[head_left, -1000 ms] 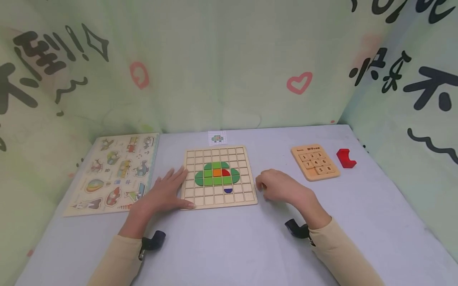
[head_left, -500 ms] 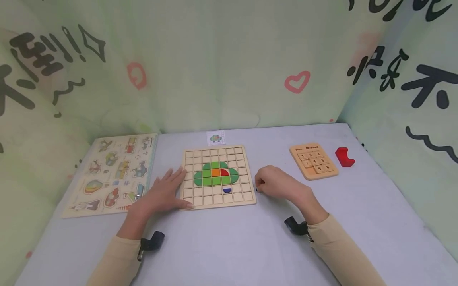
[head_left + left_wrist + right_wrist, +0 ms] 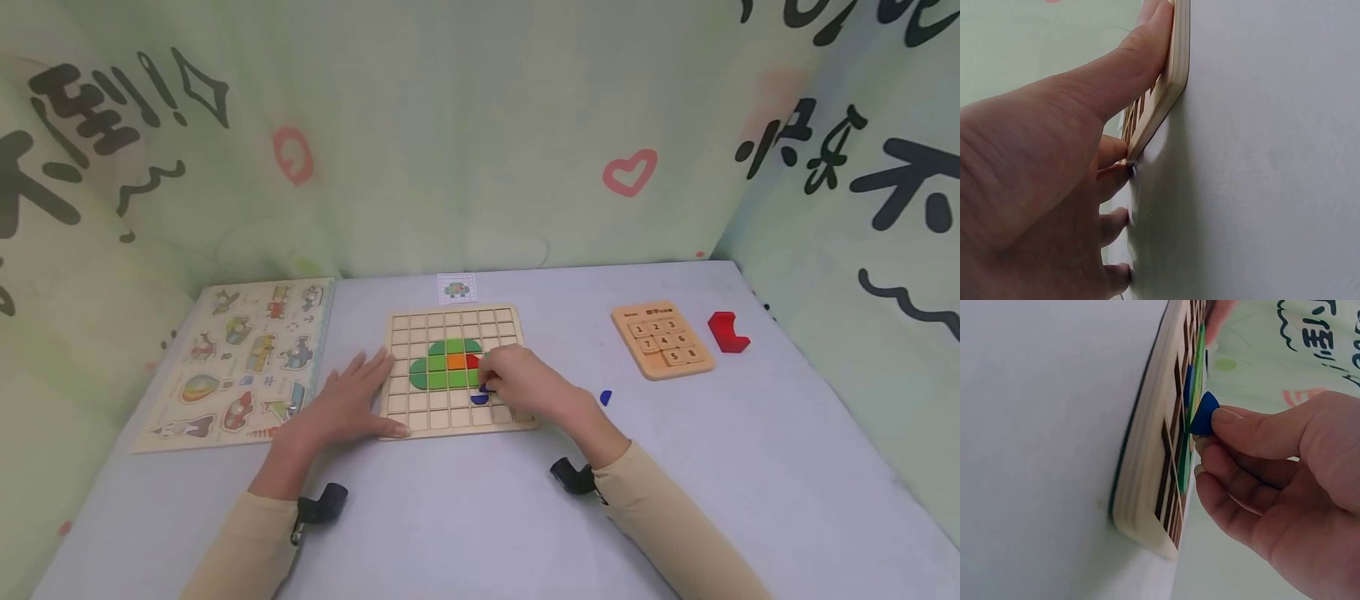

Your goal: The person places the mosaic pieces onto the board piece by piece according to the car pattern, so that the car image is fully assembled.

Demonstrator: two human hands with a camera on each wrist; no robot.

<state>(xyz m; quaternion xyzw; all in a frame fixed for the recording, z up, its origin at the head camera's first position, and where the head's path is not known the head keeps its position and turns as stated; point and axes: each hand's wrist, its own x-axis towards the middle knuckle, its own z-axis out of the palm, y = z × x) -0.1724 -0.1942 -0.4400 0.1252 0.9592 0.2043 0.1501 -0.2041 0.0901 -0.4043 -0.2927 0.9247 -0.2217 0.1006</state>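
Observation:
A wooden grid board lies mid-table, with a green shape, an orange tile and a red tile set in it. One blue half-round piece sits in a cell below the shape. My right hand hovers over the board's right part and pinches a second blue piece just above the grid. A third blue piece lies loose on the table to the right. My left hand lies flat at the board's left edge, its thumb pressed along the board's side.
A picture peg puzzle lies at the left. At the right are a number slide puzzle and a red block. A small pattern card sits behind the board. Printed cloth walls close in three sides.
My right hand has moved left from the table beside the board to over the grid, carrying a blue piece. A loose blue piece now shows where it was. The left hand stayed put.

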